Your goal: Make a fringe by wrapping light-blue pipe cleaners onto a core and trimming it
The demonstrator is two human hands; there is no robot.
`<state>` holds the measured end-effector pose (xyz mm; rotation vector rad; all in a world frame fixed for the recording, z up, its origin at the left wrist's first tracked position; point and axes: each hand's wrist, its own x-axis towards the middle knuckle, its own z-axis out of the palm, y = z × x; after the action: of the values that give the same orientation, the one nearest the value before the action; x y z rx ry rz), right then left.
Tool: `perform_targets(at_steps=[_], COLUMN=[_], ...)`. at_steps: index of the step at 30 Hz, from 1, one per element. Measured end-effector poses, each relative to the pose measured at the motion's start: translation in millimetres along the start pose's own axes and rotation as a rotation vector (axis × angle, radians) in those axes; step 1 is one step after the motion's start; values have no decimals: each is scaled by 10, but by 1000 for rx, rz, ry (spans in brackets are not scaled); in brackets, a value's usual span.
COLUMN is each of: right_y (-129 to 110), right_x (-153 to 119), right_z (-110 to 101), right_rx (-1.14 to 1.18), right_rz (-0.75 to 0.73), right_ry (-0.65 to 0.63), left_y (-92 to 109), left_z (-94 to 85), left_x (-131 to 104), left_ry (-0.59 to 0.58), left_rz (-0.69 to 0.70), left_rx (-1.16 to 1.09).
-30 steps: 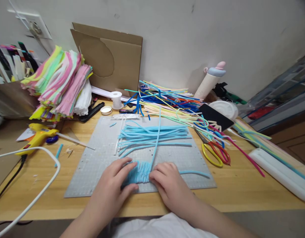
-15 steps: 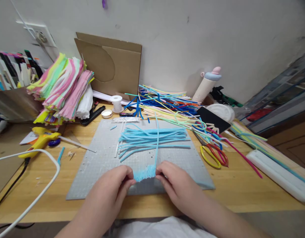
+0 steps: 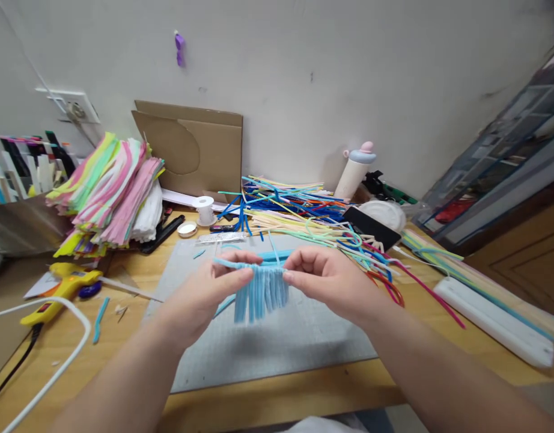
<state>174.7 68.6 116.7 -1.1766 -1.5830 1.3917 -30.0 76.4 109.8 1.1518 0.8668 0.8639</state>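
Observation:
Between my two hands hangs a fringe of light blue pipe cleaners (image 3: 262, 294), raised above the grey cutting mat (image 3: 277, 343). Its short strands dangle side by side from a twisted top edge. My left hand (image 3: 214, 276) pinches the left end of that edge, thumb toward me. At the right end, my right hand (image 3: 315, 273) pinches it between thumb and fingers. One long strand sticks up near the right hand. Loose light blue pipe cleaners (image 3: 272, 257) lie on the mat behind, mostly hidden by the hands and the fringe.
A yellow glue gun (image 3: 63, 288) and its cord lie at left, near bundled pastel pipe cleaners (image 3: 110, 186). Cardboard (image 3: 218, 144) leans on the wall. Mixed pipe cleaners (image 3: 295, 198), a bottle (image 3: 353, 174) and a white power strip (image 3: 493, 322) sit behind and to the right.
Both hands have lifted the light blue piece up and away from me. Its strands now hang down toward the mat. The camera view has tilted upward, and the hands now cover most of the loose pipe cleaners.

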Motion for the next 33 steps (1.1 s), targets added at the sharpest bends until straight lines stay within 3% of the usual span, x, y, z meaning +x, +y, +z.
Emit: perform_targets(at_steps=[4, 6, 11, 13, 15, 18, 20, 24, 27, 29, 33], right_y=[-146, -256, -385, -305, -160, 62, 134, 27, -85, -51, 300], right_x=[72, 60, -184, -275, -281, -148, -49, 7, 13, 61, 213], right_z=[-25, -63, -148, -120, -50, 78, 132, 122, 77, 76, 155], right_rx=[-38, -179, -613, -682, -716, -579, -436, -129, 192, 303, 359], right_rz=[-79, -214, -795, -934, -975, -753, -557, -255, 29, 129, 149], right_ry=[21, 89, 581, 590, 468, 446, 308, 177, -84, -199, 21], left_y=[34, 95, 282, 313, 297, 208, 141, 66, 6, -79, -336], left_z=[163, 233, 302, 282, 249, 213, 215, 268, 288, 276, 221], left_x=[117, 159, 199, 204, 212, 219, 213, 185, 187, 208, 270], left_ry=[-32, -15, 44, 146, 232, 265, 259, 198, 211, 260, 283], left_rz=[5, 17, -66, -182, -280, -339, -332, -105, 79, 111, 35], left_rx=[-20, -81, -410, -544, -658, -737, -719, -553, -393, -322, -274])
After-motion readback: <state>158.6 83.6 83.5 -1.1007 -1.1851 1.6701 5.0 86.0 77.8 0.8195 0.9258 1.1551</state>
